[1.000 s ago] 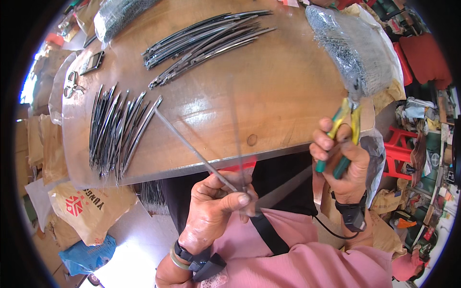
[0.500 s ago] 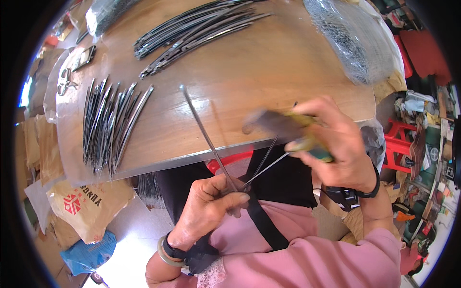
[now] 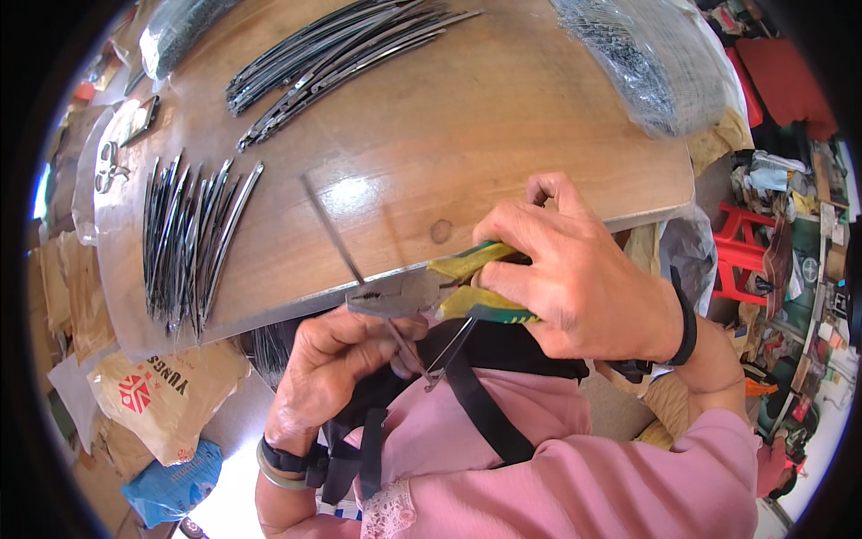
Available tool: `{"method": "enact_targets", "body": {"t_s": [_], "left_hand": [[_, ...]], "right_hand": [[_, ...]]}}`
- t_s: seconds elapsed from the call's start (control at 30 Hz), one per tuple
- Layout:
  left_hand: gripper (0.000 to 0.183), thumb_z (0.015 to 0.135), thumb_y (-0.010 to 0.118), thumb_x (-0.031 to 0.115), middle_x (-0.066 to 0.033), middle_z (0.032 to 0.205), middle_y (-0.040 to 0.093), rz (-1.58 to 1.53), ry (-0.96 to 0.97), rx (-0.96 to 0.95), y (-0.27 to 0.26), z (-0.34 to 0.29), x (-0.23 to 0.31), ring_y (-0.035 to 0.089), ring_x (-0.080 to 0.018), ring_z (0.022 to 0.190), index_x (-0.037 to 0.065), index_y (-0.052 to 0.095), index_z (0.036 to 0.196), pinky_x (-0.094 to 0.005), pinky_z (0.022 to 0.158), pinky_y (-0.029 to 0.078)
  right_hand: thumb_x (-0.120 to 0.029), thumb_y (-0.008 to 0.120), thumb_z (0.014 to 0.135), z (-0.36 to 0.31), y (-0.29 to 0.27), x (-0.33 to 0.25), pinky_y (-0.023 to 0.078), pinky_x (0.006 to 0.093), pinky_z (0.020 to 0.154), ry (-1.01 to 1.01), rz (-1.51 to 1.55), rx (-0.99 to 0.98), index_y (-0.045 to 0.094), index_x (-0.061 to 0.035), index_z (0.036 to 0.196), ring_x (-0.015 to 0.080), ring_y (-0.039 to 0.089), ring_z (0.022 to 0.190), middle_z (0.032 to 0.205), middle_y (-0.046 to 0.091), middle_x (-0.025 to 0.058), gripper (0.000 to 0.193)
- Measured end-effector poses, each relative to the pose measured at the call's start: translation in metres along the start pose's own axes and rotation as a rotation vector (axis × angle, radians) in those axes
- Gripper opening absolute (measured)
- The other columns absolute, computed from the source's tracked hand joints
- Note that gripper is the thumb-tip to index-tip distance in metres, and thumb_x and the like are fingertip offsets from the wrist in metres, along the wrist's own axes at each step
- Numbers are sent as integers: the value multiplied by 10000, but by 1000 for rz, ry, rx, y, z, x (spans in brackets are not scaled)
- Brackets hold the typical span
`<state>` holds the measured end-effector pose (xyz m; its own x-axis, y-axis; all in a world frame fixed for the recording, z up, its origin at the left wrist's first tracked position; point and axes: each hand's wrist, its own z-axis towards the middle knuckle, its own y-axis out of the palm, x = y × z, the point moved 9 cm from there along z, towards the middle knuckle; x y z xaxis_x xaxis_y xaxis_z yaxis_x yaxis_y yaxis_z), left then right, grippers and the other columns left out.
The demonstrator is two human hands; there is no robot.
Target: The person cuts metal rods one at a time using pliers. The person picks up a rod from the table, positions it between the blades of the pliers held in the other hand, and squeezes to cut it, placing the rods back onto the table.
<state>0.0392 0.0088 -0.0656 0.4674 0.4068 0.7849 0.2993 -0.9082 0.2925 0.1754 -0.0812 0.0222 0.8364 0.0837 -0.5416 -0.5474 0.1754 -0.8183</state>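
Note:
My right hand grips combination pliers by their yellow and green handles. The handles are spread, and fingers sit between them. The pliers' grey head lies across a long thin metal strip, just above my left fingers; whether the jaws bite on it I cannot tell. My left hand pinches this strip low down, close to the table's near edge. Past my fingertips its lower end meets thinner dark rods that slant up to the right under the pliers.
Left on the wooden table lies a bunch of thin dark strips; a longer bundle lies farther back. Scissors rest near the left edge. A clear plastic bag of dark pieces sits far right. A red stool stands beyond the right edge.
The pliers have swung left and down from above the table's edge to the strip by my left fingers. My left hand has shifted slightly left and up with the strip.

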Motion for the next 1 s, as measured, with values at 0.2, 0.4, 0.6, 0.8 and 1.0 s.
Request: {"method": "enact_targets", "body": {"t_s": [0.2, 0.4, 0.6, 0.8, 1.0], "left_hand": [[234, 888, 634, 45, -86, 869, 678, -22, -202, -59, 25, 11, -3, 634, -134, 756, -38, 631, 1107, -270, 691, 516], [213, 911, 648, 221, -61, 678, 583, -607, -241, 120, 43, 6, -38, 507, -137, 475, 19, 613, 971, -257, 423, 371], [167, 919, 623, 140, -75, 635, 560, -692, -124, 136, 28, 2, -34, 452, -132, 441, -23, 617, 952, -247, 418, 322], [122, 945, 587, 85, -53, 625, 551, -527, 135, 281, 17, -2, -2, 446, -99, 450, -34, 613, 946, -225, 433, 319], [78, 935, 594, 54, -60, 625, 555, -321, 295, 377, 8, -5, 13, 455, -95, 441, -24, 599, 941, -225, 414, 355]], "right_hand": [[-69, 679, 638, 4, 3, -19, 352, 471, 852, -34, 4, 35, 619, -28, 780, 246, 585, 764, 938, 554, 119, 159], [-114, 696, 646, 3, 22, -17, 354, 498, 847, -81, 32, 91, 610, -55, 733, 246, 585, 817, 945, 578, 100, 136], [-147, 734, 629, -3, -2, -6, 363, 493, 867, 80, -87, 143, 623, -34, 766, 286, 553, 985, 1037, 587, 115, 209], [-332, 803, 738, -28, 7, 4, 415, 459, 936, 213, 237, -60, 678, 37, 941, 365, 553, 1096, 1157, 579, 174, 439], [-192, 824, 687, -25, 13, 8, 477, 406, 874, 282, 315, -45, 673, 13, 996, 336, 587, 1019, 1184, 577, 158, 400]]}}
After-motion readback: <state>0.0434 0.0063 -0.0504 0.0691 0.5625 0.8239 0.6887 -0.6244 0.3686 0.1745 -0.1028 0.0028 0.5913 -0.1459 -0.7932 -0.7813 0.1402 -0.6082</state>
